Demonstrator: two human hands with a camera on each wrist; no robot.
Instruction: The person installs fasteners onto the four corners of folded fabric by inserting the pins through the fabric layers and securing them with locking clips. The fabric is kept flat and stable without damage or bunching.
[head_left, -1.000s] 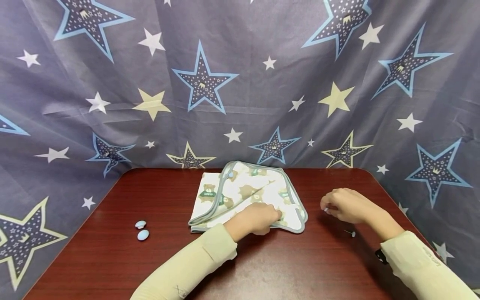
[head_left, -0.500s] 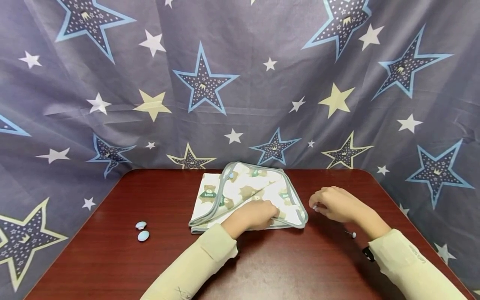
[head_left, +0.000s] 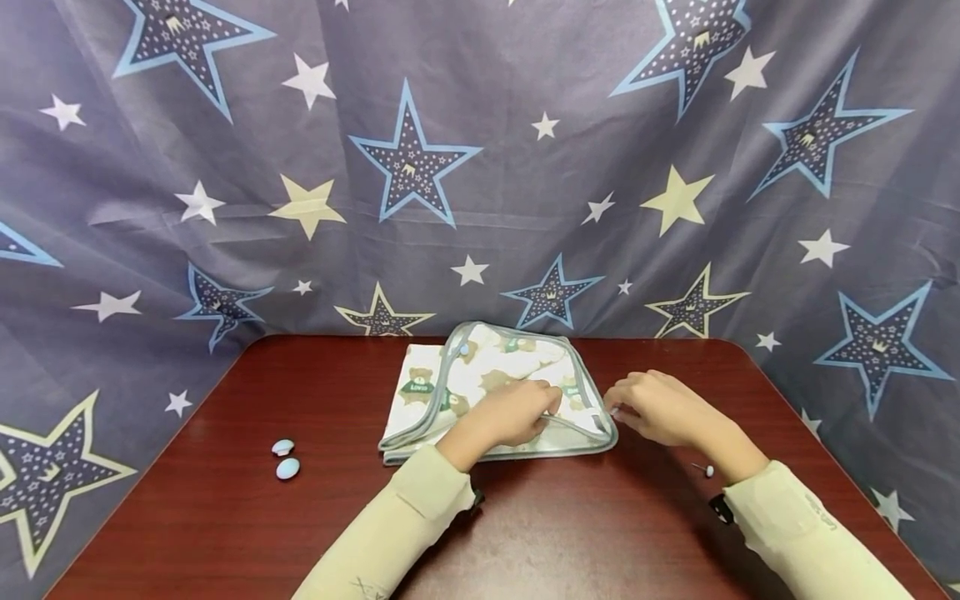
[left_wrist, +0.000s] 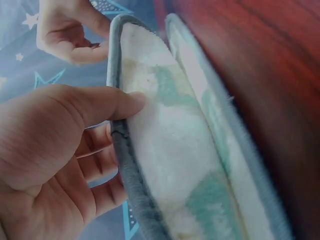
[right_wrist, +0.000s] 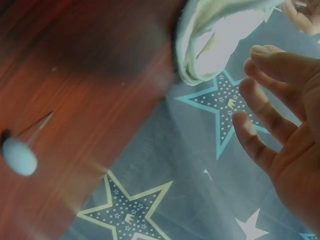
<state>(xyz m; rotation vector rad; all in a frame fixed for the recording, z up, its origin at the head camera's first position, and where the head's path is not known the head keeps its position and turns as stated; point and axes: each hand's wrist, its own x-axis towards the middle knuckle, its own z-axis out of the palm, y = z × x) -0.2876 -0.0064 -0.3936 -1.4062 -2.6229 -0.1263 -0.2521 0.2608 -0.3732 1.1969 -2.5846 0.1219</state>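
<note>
Clearly, the star-printed curtain takes up most of your view, with the reddish-brown tabletop running up to it. Ahead of you, on the far middle of the tabletop, lies the bear-print cloth, folded, its long axis running left to right and its grey-edged near side facing you.

Your left hand pinches that near edge right of its middle, thumb on the printed face and fingers behind; the left wrist view shows this upper layer standing apart from the one below. Your right hand comes from the other side, fingers loosely bent and a little spread, nothing visible in them. It sits just beside the cloth's right corner; you cannot tell whether the fingertips touch it. That corner lies between your hands, nearer the right, so the next move probably turns on that small gap.

Well left of the cloth, two pale blue discs lie close together. The blue-headed pin rests near your right wrist, and a tiny blue dot shows on the cloth's far part.
</note>
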